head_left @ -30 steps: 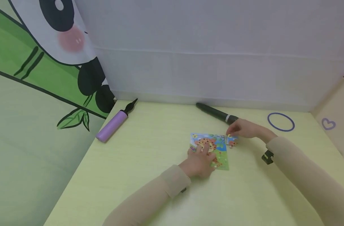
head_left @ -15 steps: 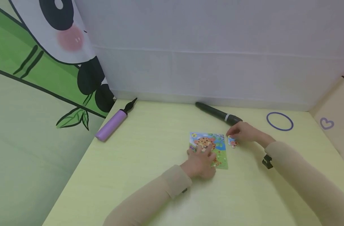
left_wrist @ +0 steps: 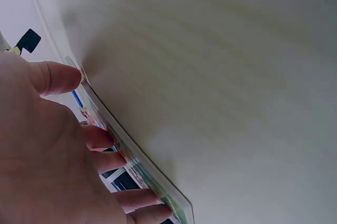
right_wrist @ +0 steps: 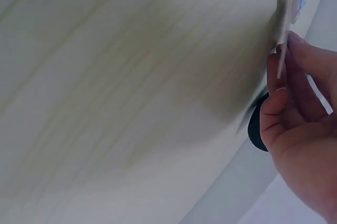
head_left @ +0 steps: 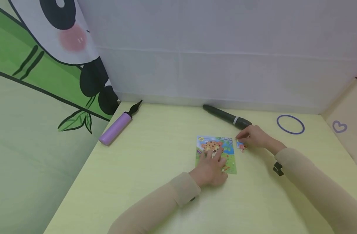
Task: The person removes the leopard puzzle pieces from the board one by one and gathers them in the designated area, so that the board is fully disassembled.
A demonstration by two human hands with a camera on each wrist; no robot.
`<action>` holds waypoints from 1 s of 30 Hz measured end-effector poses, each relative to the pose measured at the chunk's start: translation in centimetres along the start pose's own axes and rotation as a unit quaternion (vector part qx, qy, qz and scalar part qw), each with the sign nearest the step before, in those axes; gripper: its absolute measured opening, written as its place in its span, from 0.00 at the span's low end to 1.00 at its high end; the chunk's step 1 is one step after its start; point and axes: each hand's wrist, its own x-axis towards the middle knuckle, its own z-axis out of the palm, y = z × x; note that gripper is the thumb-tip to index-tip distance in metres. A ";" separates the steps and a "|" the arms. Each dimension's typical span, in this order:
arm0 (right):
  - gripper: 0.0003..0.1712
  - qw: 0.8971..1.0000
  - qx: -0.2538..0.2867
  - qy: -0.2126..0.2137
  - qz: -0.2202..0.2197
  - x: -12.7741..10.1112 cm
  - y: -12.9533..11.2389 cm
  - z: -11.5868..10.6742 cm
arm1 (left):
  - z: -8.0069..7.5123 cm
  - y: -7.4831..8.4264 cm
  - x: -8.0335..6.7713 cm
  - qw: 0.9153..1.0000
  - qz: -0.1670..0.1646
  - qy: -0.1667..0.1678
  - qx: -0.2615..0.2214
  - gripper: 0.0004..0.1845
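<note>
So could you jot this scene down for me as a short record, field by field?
Surface: pale yellow-green table
Left hand: fingers pressed flat on the jigsaw puzzle, a cartoon spotted animal picture
Right hand: pinches a loose puzzle piece just right of the puzzle's upper right corner
Behind the right hand: black microphone, lying flat
Far left: purple hand pump with a black nozzle
Far right: purple ring
Left wall: panda and bamboo picture

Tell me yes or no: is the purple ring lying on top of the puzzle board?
No. In the head view the purple ring lies on the bare table, far to the right of the puzzle board and apart from it.
</note>
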 end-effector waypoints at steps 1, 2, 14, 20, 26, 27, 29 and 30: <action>0.08 1.000 0.001 0.002 -0.001 0.0 0.1 0.1 | 0.1 0.0 0.0 1.000 -0.001 0.003 -0.003 0.23; 0.08 1.000 0.002 0.004 -0.002 -0.1 0.1 0.1 | 0.1 0.1 0.1 1.000 -0.001 0.004 -0.005 0.25; 0.08 1.000 0.018 0.011 0.010 -0.1 0.1 0.2 | -0.1 0.6 0.1 1.000 -0.010 0.000 0.001 0.30; 0.09 1.000 0.022 0.011 0.017 -0.2 -0.3 0.1 | 0.1 0.8 0.3 1.000 -0.011 0.010 0.006 0.31; 0.09 0.999 0.026 0.013 0.015 -0.2 -0.4 0.1 | 0.3 1.3 0.6 0.999 -0.026 0.018 -0.002 0.31; 0.08 0.999 0.026 0.013 0.016 -0.2 -0.4 0.2 | 0.2 1.4 0.6 0.999 -0.030 0.017 -0.002 0.32; 0.08 1.000 0.024 0.011 0.016 -0.2 -0.5 0.2 | 0.2 1.7 0.7 0.999 -0.038 0.015 0.001 0.32; 0.08 1.000 0.024 0.011 0.018 -0.2 -0.4 0.3 | 0.3 1.7 0.7 0.999 -0.041 0.014 0.002 0.32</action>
